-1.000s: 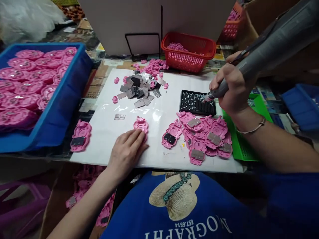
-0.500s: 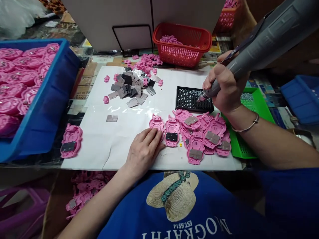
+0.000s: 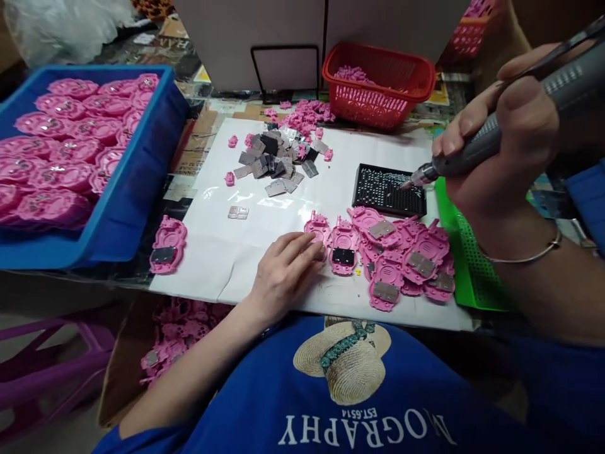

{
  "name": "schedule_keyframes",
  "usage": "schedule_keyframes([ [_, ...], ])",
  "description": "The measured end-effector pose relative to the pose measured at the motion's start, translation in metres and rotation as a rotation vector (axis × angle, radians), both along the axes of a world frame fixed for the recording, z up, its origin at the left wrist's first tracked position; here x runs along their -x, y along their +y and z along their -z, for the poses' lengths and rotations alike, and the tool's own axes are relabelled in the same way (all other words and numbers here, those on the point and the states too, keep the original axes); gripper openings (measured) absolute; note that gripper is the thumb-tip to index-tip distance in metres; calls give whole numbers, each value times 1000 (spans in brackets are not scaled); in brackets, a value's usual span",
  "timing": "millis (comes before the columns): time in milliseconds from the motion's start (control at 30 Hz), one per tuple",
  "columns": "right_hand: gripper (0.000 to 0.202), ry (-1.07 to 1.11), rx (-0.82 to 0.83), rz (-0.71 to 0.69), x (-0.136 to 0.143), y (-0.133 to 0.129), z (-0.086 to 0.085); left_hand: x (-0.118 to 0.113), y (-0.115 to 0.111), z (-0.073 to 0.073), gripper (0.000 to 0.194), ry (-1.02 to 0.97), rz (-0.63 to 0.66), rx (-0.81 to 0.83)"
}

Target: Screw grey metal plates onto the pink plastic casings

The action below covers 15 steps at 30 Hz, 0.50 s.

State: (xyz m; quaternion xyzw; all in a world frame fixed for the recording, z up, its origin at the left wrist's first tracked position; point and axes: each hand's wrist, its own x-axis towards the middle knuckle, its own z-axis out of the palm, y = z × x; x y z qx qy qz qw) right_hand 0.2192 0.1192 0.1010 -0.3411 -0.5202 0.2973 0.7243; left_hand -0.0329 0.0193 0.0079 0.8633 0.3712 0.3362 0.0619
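My right hand [image 3: 505, 135] is wrapped round a grey electric screwdriver [image 3: 477, 145]. The screwdriver's tip points at the right part of a black tray of small screws [image 3: 388, 208]; whether it touches a screw I cannot tell. My left hand [image 3: 286, 271] lies on the white sheet with fingers stretched over the lower part of a pink plastic casing [image 3: 316, 226]; its thumb is hidden. Close beside that casing lies another pink casing [image 3: 344, 236] with a black plate on it. To the right is a heap of pink casings [image 3: 406, 243] with grey plates.
Metal plates [image 3: 278, 161] and small pink parts [image 3: 307, 115] lie piled at the back. A red basket [image 3: 378, 104] stands behind. At left is a blue crate [image 3: 172, 120] of pink casings; a green tray [image 3: 477, 271] sits at right. One casing [image 3: 169, 243] lies apart.
The view has swung left, so everything appears further right. My left fingers have eased back, uncovering more of the casing. My right hand has tilted, and the screwdriver's tip has moved right across the screw tray.
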Motion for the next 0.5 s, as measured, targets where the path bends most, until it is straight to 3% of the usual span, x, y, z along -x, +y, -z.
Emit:
schedule_keyframes([
  [233,28,77,-45,-217,49,-31,-21,-22,16,-24,28,-426,21,219],
  [367,30,51,-6,-282,62,-42,-23,-30,20,-25,24,-567,51,300],
  [500,33,79,-20,-293,71,-44,-22,-28,21,-23,13,-626,64,263],
])
